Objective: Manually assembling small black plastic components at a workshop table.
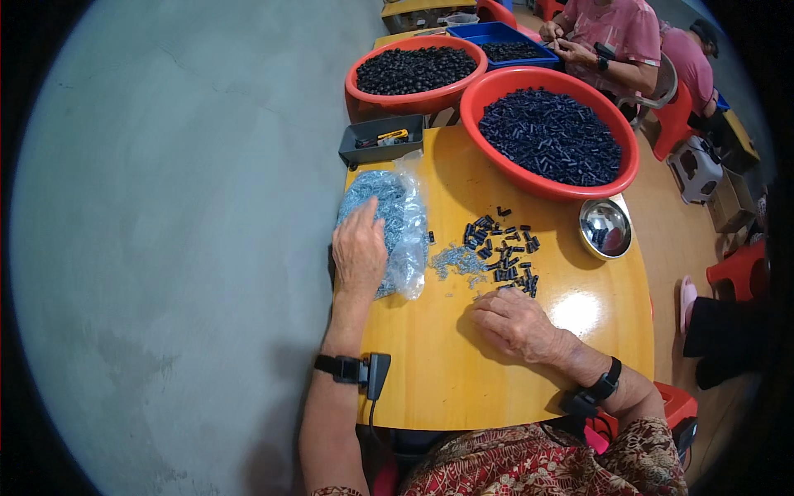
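My left hand [360,252] rests on a clear plastic bag [411,240] filled with small silvery-blue pieces [389,190]. Its fingers are stretched out over the contents. On the yellow table, my right hand [517,324] lies knuckles up with the fingers curled in; whatever they may hold is hidden. Just beyond that hand is a loose scatter of short black cylinders [509,260]. Beside them, toward the bag, sits a little heap of small pale silvery pieces [460,260].
Behind the scatter stands a large red basin [616,178] heaped with black cylinders. A steel bowl [616,217] sits at the table's right. Farther back are another red basin [364,95], a grey tray [356,149] with a yellow cutter, a blue tray [488,31], and co-workers in pink [612,33].
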`<state>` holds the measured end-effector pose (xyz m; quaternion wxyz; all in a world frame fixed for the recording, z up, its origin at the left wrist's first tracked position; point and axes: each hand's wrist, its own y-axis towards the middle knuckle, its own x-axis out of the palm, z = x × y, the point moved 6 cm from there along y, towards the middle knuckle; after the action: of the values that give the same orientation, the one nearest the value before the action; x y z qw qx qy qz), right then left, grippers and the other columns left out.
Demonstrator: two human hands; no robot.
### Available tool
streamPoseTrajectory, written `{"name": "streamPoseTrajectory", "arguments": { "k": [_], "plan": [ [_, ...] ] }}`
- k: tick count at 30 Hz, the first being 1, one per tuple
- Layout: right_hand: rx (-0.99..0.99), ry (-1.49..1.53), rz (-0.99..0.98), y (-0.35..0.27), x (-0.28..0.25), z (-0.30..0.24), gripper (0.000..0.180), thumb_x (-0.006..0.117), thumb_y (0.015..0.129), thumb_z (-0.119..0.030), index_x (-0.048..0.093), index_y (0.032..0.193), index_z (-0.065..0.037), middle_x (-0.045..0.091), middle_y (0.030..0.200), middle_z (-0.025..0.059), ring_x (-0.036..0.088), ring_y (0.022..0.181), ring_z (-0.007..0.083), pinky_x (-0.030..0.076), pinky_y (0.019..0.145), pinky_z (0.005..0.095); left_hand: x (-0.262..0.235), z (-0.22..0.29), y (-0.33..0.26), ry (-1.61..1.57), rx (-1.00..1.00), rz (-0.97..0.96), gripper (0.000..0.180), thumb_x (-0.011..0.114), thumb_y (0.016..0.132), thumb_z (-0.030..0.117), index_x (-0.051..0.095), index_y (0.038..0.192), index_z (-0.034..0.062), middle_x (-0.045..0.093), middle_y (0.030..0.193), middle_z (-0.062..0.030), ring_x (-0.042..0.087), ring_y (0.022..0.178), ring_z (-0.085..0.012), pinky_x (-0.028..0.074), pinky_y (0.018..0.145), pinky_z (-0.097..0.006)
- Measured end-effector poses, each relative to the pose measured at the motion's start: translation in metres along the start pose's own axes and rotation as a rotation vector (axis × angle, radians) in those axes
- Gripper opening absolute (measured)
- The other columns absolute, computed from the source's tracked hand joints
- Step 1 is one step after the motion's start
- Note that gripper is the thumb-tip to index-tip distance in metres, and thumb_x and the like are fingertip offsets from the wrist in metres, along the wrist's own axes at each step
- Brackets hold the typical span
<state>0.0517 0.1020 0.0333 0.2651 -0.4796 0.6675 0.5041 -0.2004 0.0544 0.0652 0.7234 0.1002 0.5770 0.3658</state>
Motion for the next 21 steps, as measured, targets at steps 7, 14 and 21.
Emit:
{"name": "streamPoseTrajectory", "arguments": {
  "k": [7, 14, 21],
  "plan": [
    [0.033, 0.085, 0.093, 0.000, -0.003, 0.001, 0.022, 0.070, 0.076, -0.011, 0.063, 0.095, -0.004, 0.061, 0.091, 0.0100, 0.059, 0.088, 0.0275, 0.049, 0.079, 0.0372, 0.026, -0.040, 0.029, 0.106, -0.102, -0.108, 0.024, 0.062, 0.085, 0.009, 0.065, 0.109, 0.0044, 0.065, 0.102, -0.0147, 0.060, 0.099, -0.0327, 0.046, 0.085, -0.046],
    [0.064, 0.134, 0.106, 0.000, -0.004, 0.006, 0.021, 0.070, 0.076, -0.011, 0.063, 0.094, -0.004, 0.061, 0.090, 0.0110, 0.059, 0.087, 0.0288, 0.049, 0.079, 0.0374, 0.006, -0.037, 0.058, 0.125, -0.151, 0.097, 0.011, 0.059, 0.084, 0.006, 0.066, 0.092, 0.0040, 0.061, 0.089, -0.0152, 0.059, 0.088, -0.0348, 0.047, 0.077, -0.045],
    [0.058, 0.183, 0.133, -0.002, -0.006, 0.006, 0.020, 0.069, 0.076, -0.010, 0.063, 0.094, -0.003, 0.061, 0.089, 0.0118, 0.060, 0.085, 0.0296, 0.050, 0.079, 0.0378, 0.020, -0.027, 0.070, 0.115, -0.011, -0.013, 0.010, 0.059, 0.086, 0.008, 0.064, 0.094, 0.0043, 0.060, 0.090, -0.0155, 0.060, 0.087, -0.0343, 0.046, 0.078, -0.046]
  ]
}}
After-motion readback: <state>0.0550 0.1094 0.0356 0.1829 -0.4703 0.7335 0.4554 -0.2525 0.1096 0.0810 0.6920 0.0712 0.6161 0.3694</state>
